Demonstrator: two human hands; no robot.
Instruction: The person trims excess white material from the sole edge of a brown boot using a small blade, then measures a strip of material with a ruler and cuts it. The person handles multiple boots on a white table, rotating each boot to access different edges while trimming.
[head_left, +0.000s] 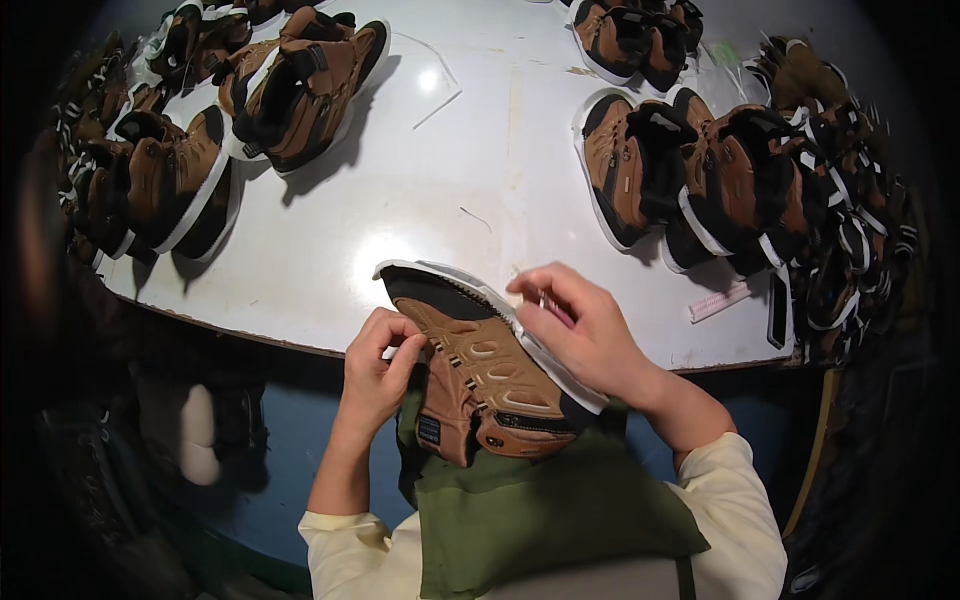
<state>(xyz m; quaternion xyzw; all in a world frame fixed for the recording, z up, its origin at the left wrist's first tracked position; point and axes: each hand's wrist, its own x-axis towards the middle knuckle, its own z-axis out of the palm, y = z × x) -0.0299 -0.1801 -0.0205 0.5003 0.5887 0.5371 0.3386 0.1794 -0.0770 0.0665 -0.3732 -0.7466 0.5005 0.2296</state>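
A brown and black boot [490, 365] with a white sole edge lies on its side across my lap and the table's front edge, its toe toward the table and its collar toward me. My left hand [378, 365] is closed in a pinch beside the boot's lacing loops; what the fingertips hold, if anything, is too small to make out. Along the white sole edge is my right hand [580, 335], its fingers curled around a slim pinkish thing that is mostly hidden. A green apron [550, 515] covers my lap under the boot.
Similar boots crowd the white table [400, 220]: a cluster with an upright boot [285, 110] at left, and a row with a nearer boot [630, 165] at right. A pink patterned stick-like piece [720, 301] and a slim black object [778, 310] lie near the right front edge.
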